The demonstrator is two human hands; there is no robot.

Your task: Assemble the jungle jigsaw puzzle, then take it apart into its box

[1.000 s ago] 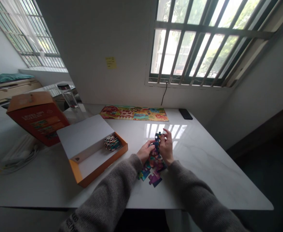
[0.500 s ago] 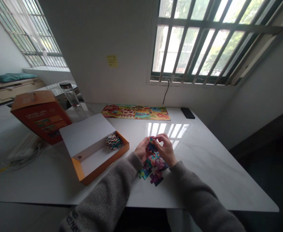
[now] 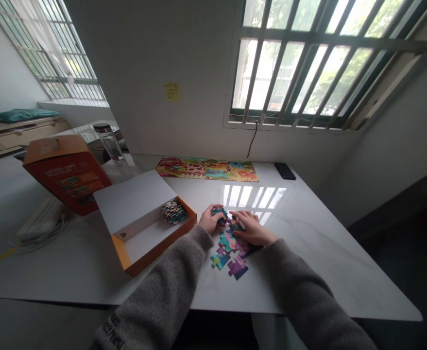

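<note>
My left hand (image 3: 209, 219) is closed around a small bunch of puzzle pieces (image 3: 219, 215), held just above the table. Close beside it, my right hand (image 3: 251, 228) reaches palm-down over the loose pieces, with a puzzle piece (image 3: 236, 223) at its fingers. Below both hands lies a loose cluster of pink, purple and teal puzzle pieces (image 3: 238, 267), some overlapping. The right hand covers part of that cluster.
An open orange box (image 3: 155, 253) to the left holds a bundle of puzzle pieces (image 3: 173, 212). Behind it stand a red carton (image 3: 71, 177) and a glass bottle (image 3: 110, 144). A finished puzzle strip (image 3: 208, 169) and a phone (image 3: 285, 171) lie at the back.
My hands have moved apart. The left has shifted slightly left with the bunch of pieces; the right has lowered and flattened over the loose pieces.
</note>
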